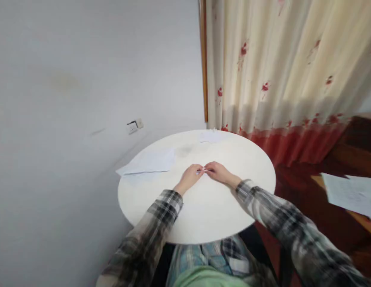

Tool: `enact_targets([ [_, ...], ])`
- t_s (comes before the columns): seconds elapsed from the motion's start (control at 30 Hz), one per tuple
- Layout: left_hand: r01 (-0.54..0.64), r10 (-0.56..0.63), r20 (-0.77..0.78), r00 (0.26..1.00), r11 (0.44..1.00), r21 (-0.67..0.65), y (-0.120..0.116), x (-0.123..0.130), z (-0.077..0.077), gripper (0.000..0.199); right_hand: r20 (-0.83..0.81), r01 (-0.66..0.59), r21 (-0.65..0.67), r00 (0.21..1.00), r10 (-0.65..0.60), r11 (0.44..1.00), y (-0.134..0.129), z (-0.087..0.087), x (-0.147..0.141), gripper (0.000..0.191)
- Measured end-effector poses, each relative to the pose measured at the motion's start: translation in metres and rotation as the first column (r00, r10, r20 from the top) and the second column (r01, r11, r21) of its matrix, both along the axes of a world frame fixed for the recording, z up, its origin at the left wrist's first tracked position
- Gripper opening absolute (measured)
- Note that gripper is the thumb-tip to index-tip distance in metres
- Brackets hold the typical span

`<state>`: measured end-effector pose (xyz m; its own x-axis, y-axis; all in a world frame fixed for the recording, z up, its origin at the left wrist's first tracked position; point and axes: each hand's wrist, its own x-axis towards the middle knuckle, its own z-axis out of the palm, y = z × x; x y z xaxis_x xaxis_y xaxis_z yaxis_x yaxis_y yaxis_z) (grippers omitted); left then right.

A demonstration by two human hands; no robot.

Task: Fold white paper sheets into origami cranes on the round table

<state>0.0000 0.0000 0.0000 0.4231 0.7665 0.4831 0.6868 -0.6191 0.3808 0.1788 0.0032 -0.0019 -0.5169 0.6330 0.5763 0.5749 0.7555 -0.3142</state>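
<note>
Both of my hands meet over the middle of a round white table (209, 223). My left hand (190, 177) is closed, with thumb and fingers pinching a small white piece of paper (204, 170). From the other side, my right hand (218, 172) pinches the same piece, its fingertips close against those of the left. Most of the paper is hidden by the fingers, so its shape and any folds cannot be made out.
A stack of white paper sheets (149, 161) lies at the table's left, one corner past the edge. Small paper scraps (211, 136) lie at the far edge. A wall socket (132, 127), a floral curtain (263, 59) and more paper sheets (349, 193) at right surround the table.
</note>
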Motion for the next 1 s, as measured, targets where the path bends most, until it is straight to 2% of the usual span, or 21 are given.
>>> enact_targets([
  [0.23,0.036,-0.036,0.02,0.999,0.999,-0.02,0.0021,0.0018,-0.0021,0.011,0.005,-0.044,0.044,0.999,0.044,0.998,0.0002,0.0004,-0.0002,0.014],
  [0.67,0.075,-0.076,0.029,0.997,0.997,0.015,0.0023,0.0,-0.0029,0.008,0.003,-0.015,0.078,1.0,0.015,0.997,0.0015,-0.0003,0.001,0.011],
  [1.0,0.008,-0.001,-0.073,0.997,0.995,0.1,-0.0011,0.0019,0.0035,0.006,0.042,0.025,0.108,0.999,-0.03,0.994,-0.0033,0.0032,-0.0003,0.013],
])
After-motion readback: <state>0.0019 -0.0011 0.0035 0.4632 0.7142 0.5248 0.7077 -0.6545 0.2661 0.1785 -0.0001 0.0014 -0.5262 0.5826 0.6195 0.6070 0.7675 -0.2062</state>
